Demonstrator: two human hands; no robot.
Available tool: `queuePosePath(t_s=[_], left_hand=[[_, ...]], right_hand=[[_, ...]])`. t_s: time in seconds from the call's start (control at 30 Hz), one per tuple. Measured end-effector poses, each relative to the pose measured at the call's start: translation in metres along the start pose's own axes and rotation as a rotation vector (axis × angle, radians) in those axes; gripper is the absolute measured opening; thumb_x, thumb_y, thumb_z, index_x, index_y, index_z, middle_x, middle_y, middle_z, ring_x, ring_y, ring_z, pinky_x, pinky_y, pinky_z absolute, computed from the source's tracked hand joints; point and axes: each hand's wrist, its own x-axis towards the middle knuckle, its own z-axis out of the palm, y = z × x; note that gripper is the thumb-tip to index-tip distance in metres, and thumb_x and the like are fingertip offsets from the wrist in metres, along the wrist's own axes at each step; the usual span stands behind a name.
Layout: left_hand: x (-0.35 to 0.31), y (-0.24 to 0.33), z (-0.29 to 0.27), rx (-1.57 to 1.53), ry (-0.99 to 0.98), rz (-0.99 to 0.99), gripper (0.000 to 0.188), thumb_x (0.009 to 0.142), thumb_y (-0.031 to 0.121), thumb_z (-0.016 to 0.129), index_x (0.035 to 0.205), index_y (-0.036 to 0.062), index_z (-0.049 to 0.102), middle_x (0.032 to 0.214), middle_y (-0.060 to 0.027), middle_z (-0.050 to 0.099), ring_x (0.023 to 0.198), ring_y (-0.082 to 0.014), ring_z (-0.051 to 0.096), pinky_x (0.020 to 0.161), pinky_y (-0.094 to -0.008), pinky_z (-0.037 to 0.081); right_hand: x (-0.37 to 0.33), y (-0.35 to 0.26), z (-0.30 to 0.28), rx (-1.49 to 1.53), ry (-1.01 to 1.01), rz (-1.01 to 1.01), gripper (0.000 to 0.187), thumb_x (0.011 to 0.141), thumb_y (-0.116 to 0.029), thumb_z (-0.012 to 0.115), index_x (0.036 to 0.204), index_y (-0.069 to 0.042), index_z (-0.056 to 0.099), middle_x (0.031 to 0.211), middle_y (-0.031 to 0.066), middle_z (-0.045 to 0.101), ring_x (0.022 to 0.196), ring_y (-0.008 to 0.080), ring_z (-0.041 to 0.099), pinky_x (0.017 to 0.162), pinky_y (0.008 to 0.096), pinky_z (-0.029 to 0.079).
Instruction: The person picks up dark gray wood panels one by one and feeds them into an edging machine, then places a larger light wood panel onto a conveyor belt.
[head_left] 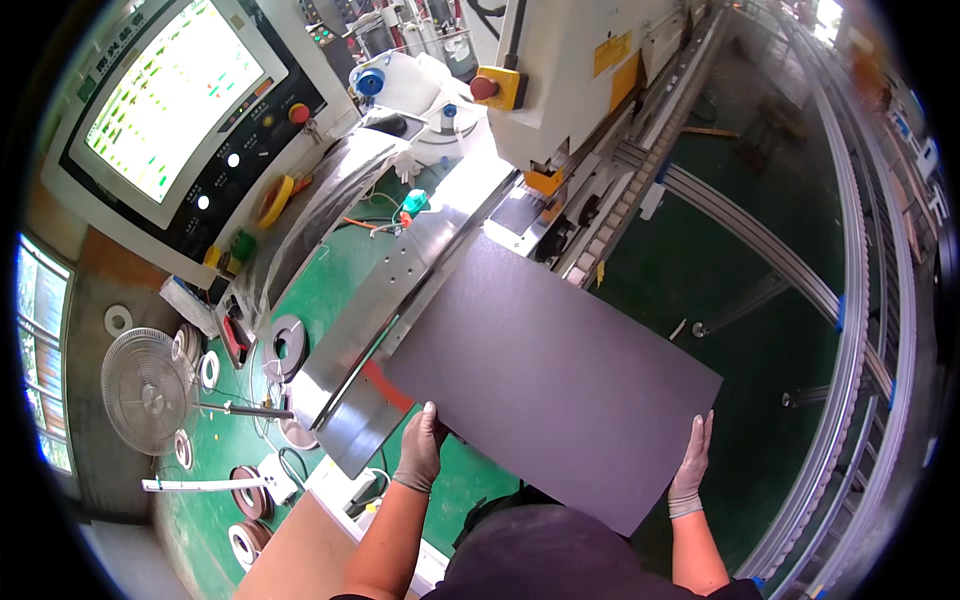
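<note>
Fan [150,392] and lit screen [175,100] stand left of the grey panel [560,380]

Over here, the green floor [345,260] carries a standing fan [150,395] near its left edge, with a thick grey roll [297,348] lying beside the pole and brown-and-white rolls [248,543] toward the lower-left corner. Farther right, metal frame legs [755,300] stand on it. A slotted steel bed [350,345] runs above it, a dark grey panel [560,360] overlapping the bed's right-hand edge, though I can't tell how much actually rests there.
</note>
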Motion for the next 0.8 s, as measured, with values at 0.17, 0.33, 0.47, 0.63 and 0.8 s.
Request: queuePosePath(t_s=[0.17,0.33,0.47,0.63,0.8], left_hand=[[-0.002,0.035,0.024,-0.077,-0.036,-0.077,0.049,0.108,0.04,0.047,0.126,-0.0044,0.059,0.124,-0.015,0.067,0.111,-0.0274,0.066,0.101,-0.0416,0.051],[0.02,0.027,0.042,-0.238,0.114,-0.072,0.053,0.107,0.044,0.048,0.125,-0.0042,0.059,0.12,-0.0144,0.068,0.107,-0.0278,0.067,0.096,-0.0404,0.054],[0.017,0.046,0.066,-0.228,0.127,-0.094,0.049,0.108,0.043,0.047,0.119,-0.0029,0.061,0.111,-0.0124,0.07,0.098,-0.0241,0.069,0.089,-0.0372,0.056],[0.021,0.042,0.064,-0.091,0.087,-0.068,0.047,0.109,0.04,0.045,0.12,-0.0023,0.061,0.107,-0.0115,0.071,0.094,-0.0215,0.07,0.087,-0.0363,0.057],[0.033,0.039,0.072,-0.052,0.01,-0.01,0.05,0.108,0.042,0.047,0.114,-0.0048,0.064,0.111,-0.0115,0.071,0.1,-0.0202,0.069,0.091,-0.0348,0.055]], right_hand=[[-0.014,-0.006,0.009,0.886,-0.13,0.763,0.049,0.107,-0.031,0.047,0.151,-0.011,0.043,0.152,0.0125,0.045,0.134,0.0329,0.049,0.113,0.0404,0.042],[-0.003,-0.091,-0.004,1.683,-0.246,1.248,0.073,0.099,-0.068,0.043,0.146,-0.012,0.047,0.145,0.0082,0.051,0.132,0.0307,0.049,0.111,0.0479,0.04],[0.007,-0.103,0.005,1.64,-0.303,1.259,0.078,0.095,-0.073,0.045,0.144,-0.012,0.05,0.145,0.0093,0.053,0.133,0.033,0.049,0.113,0.0518,0.039],[0.026,-0.1,0.011,1.517,-0.426,1.306,0.071,0.098,-0.064,0.049,0.143,-0.009,0.051,0.143,0.0108,0.055,0.131,0.0341,0.052,0.112,0.0517,0.04],[0.051,-0.104,0.005,1.451,-0.417,1.292,0.068,0.098,-0.059,0.052,0.142,-0.008,0.051,0.143,0.0103,0.055,0.131,0.0328,0.052,0.112,0.0505,0.041]])
